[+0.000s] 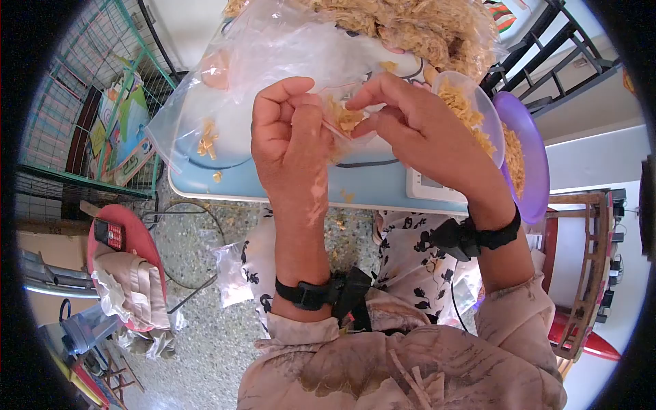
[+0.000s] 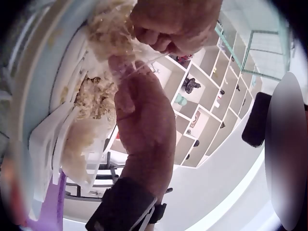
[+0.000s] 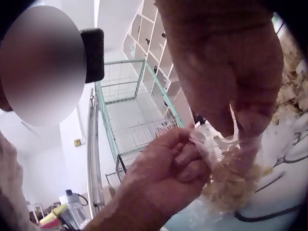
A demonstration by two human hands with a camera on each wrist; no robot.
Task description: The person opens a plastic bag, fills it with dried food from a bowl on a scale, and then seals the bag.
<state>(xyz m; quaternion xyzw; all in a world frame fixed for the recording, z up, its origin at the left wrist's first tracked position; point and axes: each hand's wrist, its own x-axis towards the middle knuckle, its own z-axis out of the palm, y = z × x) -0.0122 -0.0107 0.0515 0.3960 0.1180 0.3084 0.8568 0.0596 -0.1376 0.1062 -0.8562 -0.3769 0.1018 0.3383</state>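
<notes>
A small clear plastic bag [image 1: 344,121] with yellow noodle-like pieces is held between both hands above a light blue table [image 1: 273,181]. My left hand [image 1: 290,130] pinches the bag's edge with curled fingers. My right hand [image 1: 403,116] pinches the bag's other side. In the right wrist view the left hand [image 3: 168,168] grips the crumpled plastic [image 3: 216,144] under the right hand [image 3: 226,72]. In the left wrist view the left hand [image 2: 144,125] holds the plastic [image 2: 130,67] beneath the right hand [image 2: 173,24].
A big clear bag of the yellow strands [image 1: 383,27] lies on the table behind. A clear bowl [image 1: 471,102] and a purple plate [image 1: 526,150] hold more at the right. A red stool [image 1: 126,260] with a phone and cloth stands at the left. A green wire rack [image 1: 82,102] is beyond it.
</notes>
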